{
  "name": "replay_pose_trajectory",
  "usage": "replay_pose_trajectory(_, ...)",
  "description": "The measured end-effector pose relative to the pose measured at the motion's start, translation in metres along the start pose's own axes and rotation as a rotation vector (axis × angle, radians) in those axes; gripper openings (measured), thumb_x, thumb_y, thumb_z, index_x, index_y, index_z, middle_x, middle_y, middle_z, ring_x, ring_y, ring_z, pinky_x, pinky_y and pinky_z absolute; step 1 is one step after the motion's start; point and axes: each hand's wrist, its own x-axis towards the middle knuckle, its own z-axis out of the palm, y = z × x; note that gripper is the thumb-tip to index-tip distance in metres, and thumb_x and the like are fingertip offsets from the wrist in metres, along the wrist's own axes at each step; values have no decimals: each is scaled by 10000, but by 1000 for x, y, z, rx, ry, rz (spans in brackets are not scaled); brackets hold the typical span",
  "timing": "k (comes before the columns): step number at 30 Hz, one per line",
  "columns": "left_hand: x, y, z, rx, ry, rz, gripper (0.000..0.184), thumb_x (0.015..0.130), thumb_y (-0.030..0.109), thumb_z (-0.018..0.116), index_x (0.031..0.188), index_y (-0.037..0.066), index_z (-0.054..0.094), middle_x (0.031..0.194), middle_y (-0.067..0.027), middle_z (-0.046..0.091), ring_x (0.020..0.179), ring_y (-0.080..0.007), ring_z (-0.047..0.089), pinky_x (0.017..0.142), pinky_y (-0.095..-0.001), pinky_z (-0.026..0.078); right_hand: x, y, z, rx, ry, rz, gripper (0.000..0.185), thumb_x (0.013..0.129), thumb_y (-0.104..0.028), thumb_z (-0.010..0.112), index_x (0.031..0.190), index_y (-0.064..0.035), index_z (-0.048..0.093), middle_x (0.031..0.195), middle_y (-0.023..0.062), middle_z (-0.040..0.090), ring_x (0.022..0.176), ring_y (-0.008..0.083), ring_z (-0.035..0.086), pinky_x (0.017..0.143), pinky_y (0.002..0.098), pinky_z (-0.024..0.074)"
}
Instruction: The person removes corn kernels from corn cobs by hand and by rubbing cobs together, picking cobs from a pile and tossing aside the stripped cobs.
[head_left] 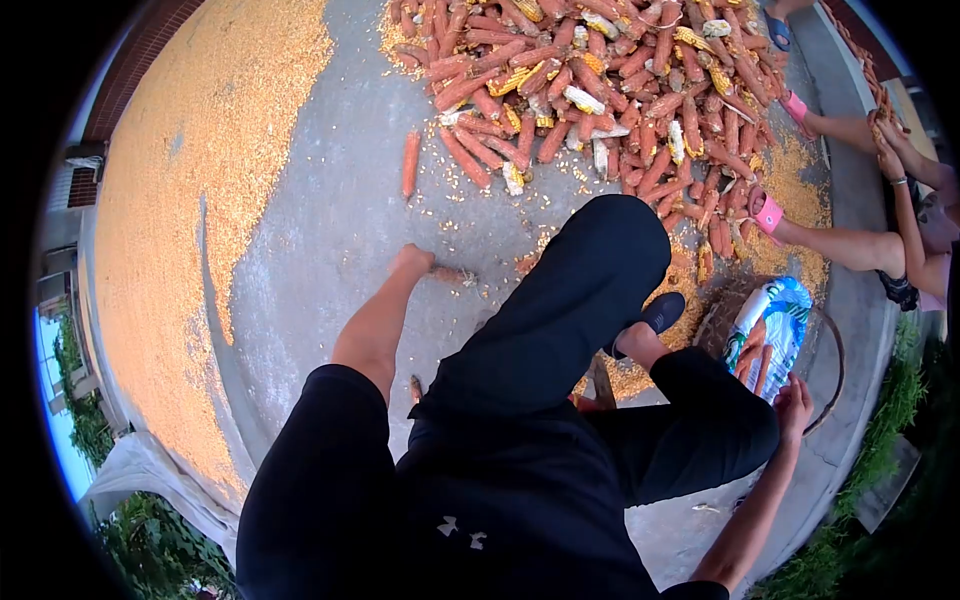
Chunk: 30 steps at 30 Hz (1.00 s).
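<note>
My left hand [413, 260] is low over the concrete floor, its fingers around one end of a reddish corn cob [452, 274]. Another bare cob [411, 164] lies on the floor just beyond it. At the right, my right hand [793, 404] is at the near edge of a basket [722, 318] lined with a blue, white and green printed bag [782, 310]. A few cobs [760, 362] show in the bag's opening. The fingers of my right hand are bent, and whatever they hold is too small to make out.
A large pile of reddish cobs [640, 90] fills the top centre. Yellow kernels [200, 150] spread across the left floor. Another person in pink slippers [765, 212] sits at the right edge, hands together. A wooden piece stands beneath my right leg.
</note>
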Motion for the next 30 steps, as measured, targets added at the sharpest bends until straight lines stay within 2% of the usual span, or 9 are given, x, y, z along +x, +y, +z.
replay_pose_trajectory(2,30,13,16,1,117,215,448,796,360,747,1028,-23,734,1055,-214,735,975,-352,726,813,-462,590,2,-16,15,-168,-101,-52,305,1039,-225,566,1248,-22,655,764,-6,593,580,73,541,514,221,423)
replay_pose_trajectory(4,11,37,2,-115,195,342,505,790,383,772,1094,-13,698,1049,-212,737,1038,-345,708,919,-433,541,6,-12,14,-177,-164,-21,301,1041,-212,560,1251,-17,652,771,-11,593,594,64,541,525,215,420)
replay_pose_trajectory(6,14,44,-12,-64,258,291,469,796,359,732,1091,-3,706,1114,-221,721,976,-356,727,854,-447,574,3,-18,16,-257,-128,23,290,1038,-200,559,1237,-15,661,758,-24,592,603,57,534,529,207,408)
replay_pose_trajectory(9,12,39,-19,-380,53,-165,446,812,353,732,1070,-10,703,1055,-201,733,745,-340,745,665,-428,608,5,-12,15,-286,-112,65,297,1030,-200,557,1232,-7,660,745,-31,580,599,56,526,518,208,393)
replay_pose_trajectory(12,-7,25,13,-552,61,-374,445,846,344,722,1052,-48,686,969,-198,727,568,-327,703,525,-397,598,2,-20,19,-322,-115,111,307,1023,-202,559,1233,1,655,751,-28,574,602,55,520,512,210,382)
replay_pose_trajectory(21,10,15,102,-1326,-92,-449,246,909,153,666,1080,-17,618,1048,-179,688,844,-343,712,737,-506,612,11,-44,42,-379,-221,138,333,1016,-224,572,1237,15,645,781,-5,584,622,68,532,538,218,405)
replay_pose_trajectory(24,28,29,81,-1579,-411,-90,130,881,70,633,967,-27,621,994,-198,693,898,-336,712,806,-499,613,14,-48,45,-416,-242,126,351,1016,-233,576,1251,23,631,810,19,596,638,87,555,551,231,436)
replay_pose_trajectory(27,-12,81,23,-1780,-729,176,269,887,26,588,1146,-44,576,1150,-204,669,1125,-356,645,1038,-535,501,19,-50,47,-421,-268,57,376,1016,-227,568,1285,32,598,853,50,614,651,106,575,554,253,466)
replay_pose_trajectory(30,-51,141,-25,-1843,-843,348,285,864,-34,611,1143,-53,559,1164,-218,640,1156,-359,624,1012,-559,532,12,-88,79,-563,-258,-69,366,998,-171,582,1300,35,587,880,81,643,685,122,613,583,266,487)
